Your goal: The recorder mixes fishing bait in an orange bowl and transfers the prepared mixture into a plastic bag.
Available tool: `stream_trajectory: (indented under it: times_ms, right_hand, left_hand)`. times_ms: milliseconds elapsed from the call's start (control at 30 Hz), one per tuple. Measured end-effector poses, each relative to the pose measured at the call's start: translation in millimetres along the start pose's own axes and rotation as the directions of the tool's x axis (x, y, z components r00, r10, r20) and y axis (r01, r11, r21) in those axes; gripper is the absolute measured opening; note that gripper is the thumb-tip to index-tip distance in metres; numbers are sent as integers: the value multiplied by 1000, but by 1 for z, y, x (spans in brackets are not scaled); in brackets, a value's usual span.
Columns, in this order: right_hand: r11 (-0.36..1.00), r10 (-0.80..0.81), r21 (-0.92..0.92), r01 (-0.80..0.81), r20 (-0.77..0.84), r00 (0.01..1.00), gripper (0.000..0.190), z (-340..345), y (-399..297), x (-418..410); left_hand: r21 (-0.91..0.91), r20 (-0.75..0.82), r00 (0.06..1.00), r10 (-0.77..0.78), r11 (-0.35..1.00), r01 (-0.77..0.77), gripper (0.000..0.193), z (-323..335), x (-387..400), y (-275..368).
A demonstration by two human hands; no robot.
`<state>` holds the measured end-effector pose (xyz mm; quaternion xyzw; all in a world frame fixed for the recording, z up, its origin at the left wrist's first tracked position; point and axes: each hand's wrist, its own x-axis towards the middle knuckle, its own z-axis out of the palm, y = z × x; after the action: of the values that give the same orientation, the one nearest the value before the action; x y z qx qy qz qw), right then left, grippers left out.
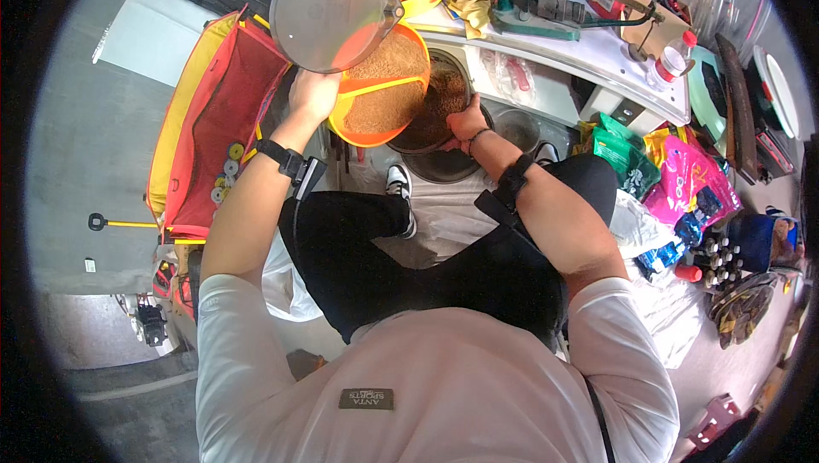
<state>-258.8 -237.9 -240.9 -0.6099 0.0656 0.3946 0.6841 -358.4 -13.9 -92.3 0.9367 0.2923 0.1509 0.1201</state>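
My left hand (313,95) grips the left side of a yellow-and-orange bucket (334,121) filled with brown granular material (384,108). A yellow bar (382,86) crosses the bucket's mouth. Above that hand stands a round, grey translucent lid (326,12), overlapping the bucket; whether it is joined on is unclear. My right hand (467,124) holds the rim of a dark round container (416,130), thumb over the edge, with darker brown grains (446,92) inside. The bucket partly covers this container. Below sits another dark round vessel (445,165).
An open red-and-yellow bag (211,117) lies left, with small discs inside. Ahead, a white counter (614,57) carries a green metal stand (537,28) and a plastic bottle (672,63). Green (624,149) and pink bags (688,175) crowd the right. A clear bowl (517,130) sits nearby.
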Motion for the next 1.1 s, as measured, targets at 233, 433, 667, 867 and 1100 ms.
stream_trajectory:
  times_ms: [233,433,667,867,1100]
  right_hand:
    - [999,-32,25,32,4,999,95,0,-9,-10]
    - [998,-24,-53,23,-7,1000,84,-1,-12,-12]
    - [880,-360,-290,375,105,927,88,-11,54,66]
    - [889,-186,-404,214,108,977,98,-7,45,70]
    - [998,-50,-31,49,-32,998,96,0,12,19]
  left_hand:
    - [65,37,998,-50,997,48,42,2,0,3]
    - [-36,-21,1000,-23,999,22,39,11,-6,1]
    - [-18,-25,1000,1,1000,-2,42,10,-6,2]
    - [-40,-99,995,26,999,-30,42,14,3,-7]
    - [-38,-95,994,61,997,-65,41,12,4,-4]
